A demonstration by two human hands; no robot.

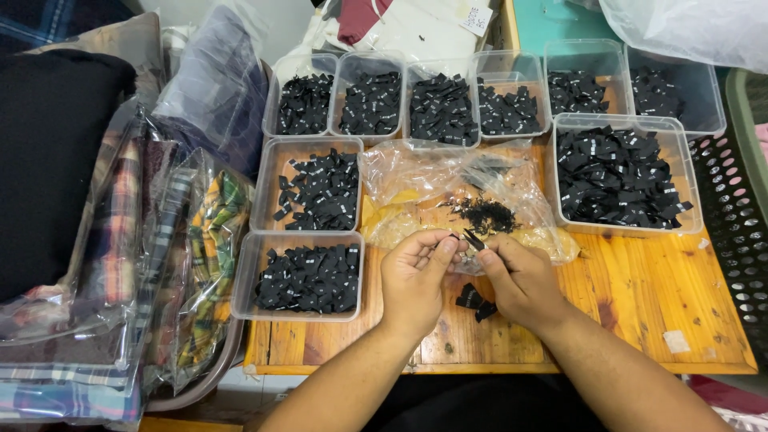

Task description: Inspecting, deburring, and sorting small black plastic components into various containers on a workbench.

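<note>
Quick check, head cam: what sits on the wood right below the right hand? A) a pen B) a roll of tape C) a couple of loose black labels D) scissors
C. A couple of loose black labels lie on the wooden table just under the right hand, while both it and the left hand pinch another small black label between them.

Your table [640, 296] is glossy varnished wood. The trays [258, 276] are clear smooth plastic; the labels [308, 278] are matt black cloth. The bag [416, 172] is crinkled glossy plastic film.
</note>
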